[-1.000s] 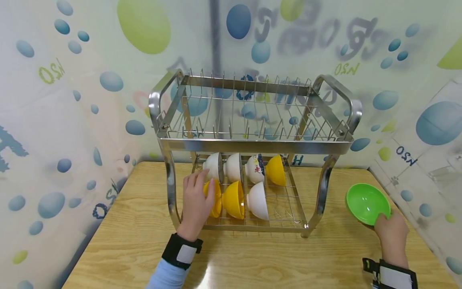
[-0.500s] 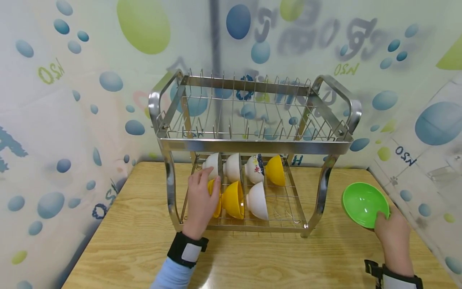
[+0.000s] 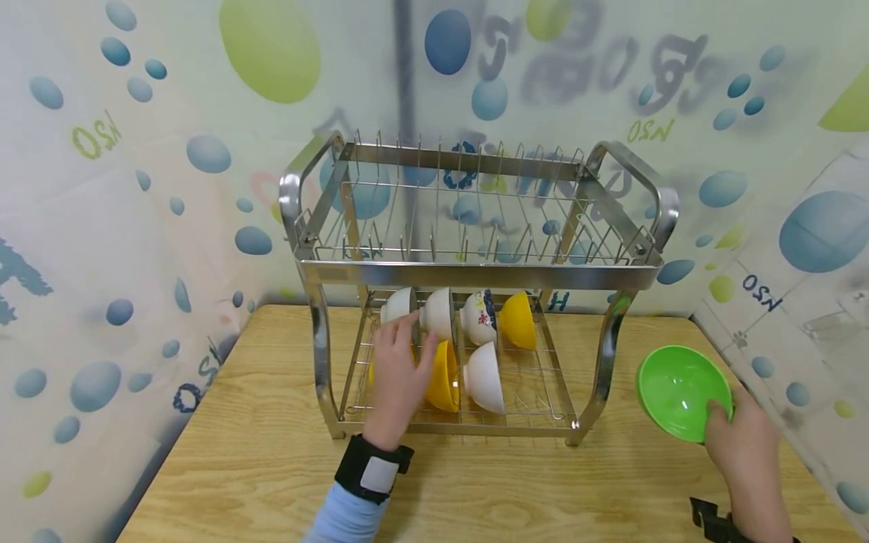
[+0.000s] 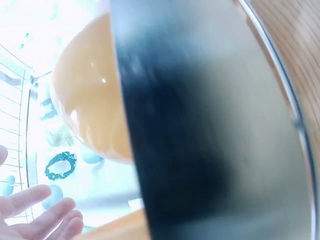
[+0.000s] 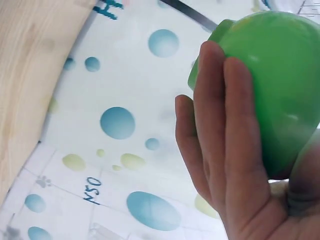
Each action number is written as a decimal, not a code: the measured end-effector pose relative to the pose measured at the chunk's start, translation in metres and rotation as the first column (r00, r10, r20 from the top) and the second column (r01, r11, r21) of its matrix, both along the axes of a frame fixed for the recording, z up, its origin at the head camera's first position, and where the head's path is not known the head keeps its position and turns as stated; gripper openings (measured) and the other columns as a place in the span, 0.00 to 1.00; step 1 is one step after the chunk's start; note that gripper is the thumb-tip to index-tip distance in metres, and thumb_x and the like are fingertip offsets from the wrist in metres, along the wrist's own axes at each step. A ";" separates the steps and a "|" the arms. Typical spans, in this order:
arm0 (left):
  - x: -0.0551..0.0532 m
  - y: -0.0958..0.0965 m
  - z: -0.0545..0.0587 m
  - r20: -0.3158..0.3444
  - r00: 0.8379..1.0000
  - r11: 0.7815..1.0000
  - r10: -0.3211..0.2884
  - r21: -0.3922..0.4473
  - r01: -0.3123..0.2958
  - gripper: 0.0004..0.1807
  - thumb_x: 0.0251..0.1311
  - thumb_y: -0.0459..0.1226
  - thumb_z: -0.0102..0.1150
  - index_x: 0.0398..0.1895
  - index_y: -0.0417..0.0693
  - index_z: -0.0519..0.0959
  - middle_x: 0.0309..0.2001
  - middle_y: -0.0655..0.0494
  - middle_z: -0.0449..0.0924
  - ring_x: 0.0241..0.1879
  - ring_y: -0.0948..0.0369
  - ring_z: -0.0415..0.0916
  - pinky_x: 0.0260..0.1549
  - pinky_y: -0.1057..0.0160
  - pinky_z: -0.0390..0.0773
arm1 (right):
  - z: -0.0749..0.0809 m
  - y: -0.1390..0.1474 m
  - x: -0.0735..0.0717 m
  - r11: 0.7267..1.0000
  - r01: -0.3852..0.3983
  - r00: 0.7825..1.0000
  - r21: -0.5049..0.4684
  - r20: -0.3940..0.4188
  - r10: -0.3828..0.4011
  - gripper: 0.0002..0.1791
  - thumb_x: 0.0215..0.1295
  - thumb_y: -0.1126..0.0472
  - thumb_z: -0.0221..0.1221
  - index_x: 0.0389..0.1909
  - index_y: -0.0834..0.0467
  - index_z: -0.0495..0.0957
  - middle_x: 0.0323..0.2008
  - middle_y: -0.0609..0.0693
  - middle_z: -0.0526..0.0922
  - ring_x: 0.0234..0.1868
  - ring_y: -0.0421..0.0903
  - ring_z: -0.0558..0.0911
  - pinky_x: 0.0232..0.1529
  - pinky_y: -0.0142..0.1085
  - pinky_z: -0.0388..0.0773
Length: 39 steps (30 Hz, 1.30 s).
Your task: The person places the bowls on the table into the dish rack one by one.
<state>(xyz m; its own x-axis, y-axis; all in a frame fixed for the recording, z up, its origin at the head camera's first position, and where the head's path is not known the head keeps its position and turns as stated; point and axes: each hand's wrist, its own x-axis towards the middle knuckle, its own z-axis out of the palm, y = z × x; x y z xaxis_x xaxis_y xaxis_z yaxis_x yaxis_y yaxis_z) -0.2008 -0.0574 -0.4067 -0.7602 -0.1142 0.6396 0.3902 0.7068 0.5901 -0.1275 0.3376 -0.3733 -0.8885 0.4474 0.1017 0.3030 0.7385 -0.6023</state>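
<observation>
My right hand point(image 3: 743, 445) grips a green bowl point(image 3: 684, 392) by its right rim, thumb on the inside. In the right wrist view several fingers point(image 5: 239, 105) lie along the outside of the bowl. The left hand point(image 3: 399, 373) is over the lower shelf of the rack, fingers spread and loosely extended, in front of a partly hidden yellow bowl point(image 3: 371, 373). Its fingertips overlap the lower part of a white bowl point(image 3: 397, 304) in the back row. Just right of it stands another yellow bowl point(image 3: 444, 377), then a white bowl point(image 3: 484, 378).
A two-tier metal dish rack point(image 3: 482, 275) stands on the wooden table point(image 3: 516, 483) by the patterned wall covering. Behind, a second white bowl point(image 3: 437, 313), a flowered bowl point(image 3: 480, 317) and a yellow bowl point(image 3: 518, 320) stand on edge. The upper tier has upright wires.
My left hand has moved right across the front-row bowls, covering more of the left yellow one. The green bowl has shifted slightly left and tilted in my right hand.
</observation>
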 end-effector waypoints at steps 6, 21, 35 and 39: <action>0.001 0.007 0.002 0.053 0.998 1.000 -0.023 0.012 0.022 0.25 0.64 0.46 0.56 0.58 0.41 0.72 0.55 0.44 0.72 0.56 0.47 0.66 0.52 0.51 0.74 | 0.010 -0.012 0.009 1.000 -0.020 1.000 -0.003 -0.016 0.020 0.22 0.69 0.68 0.43 0.58 0.81 0.59 0.38 0.75 0.72 0.29 0.57 0.76 0.19 0.34 0.71; 0.005 0.018 0.007 0.188 0.978 0.993 -0.088 0.094 0.071 0.28 0.66 0.52 0.51 0.62 0.44 0.69 0.59 0.44 0.69 0.59 0.48 0.65 0.57 0.48 0.71 | 0.027 -0.051 0.021 0.995 -0.092 0.994 0.029 -0.058 0.093 0.23 0.73 0.62 0.45 0.61 0.74 0.63 0.43 0.76 0.75 0.26 0.51 0.79 0.19 0.31 0.73; 0.009 0.026 0.014 0.258 0.952 0.975 -0.167 0.187 0.120 0.32 0.66 0.58 0.45 0.64 0.47 0.68 0.62 0.46 0.67 0.62 0.50 0.63 0.61 0.47 0.66 | 0.029 -0.093 0.012 0.966 -0.258 0.958 0.014 -0.123 0.257 0.21 0.72 0.61 0.47 0.60 0.70 0.66 0.41 0.72 0.79 0.32 0.57 0.82 0.24 0.34 0.75; 0.011 0.029 0.015 0.263 0.950 0.975 -0.169 0.183 0.123 0.32 0.66 0.57 0.47 0.64 0.46 0.68 0.60 0.46 0.68 0.60 0.50 0.65 0.58 0.47 0.68 | 0.028 -0.105 0.009 0.953 -0.303 0.941 0.009 -0.158 0.300 0.20 0.71 0.63 0.48 0.58 0.70 0.68 0.41 0.71 0.79 0.34 0.58 0.83 0.25 0.36 0.77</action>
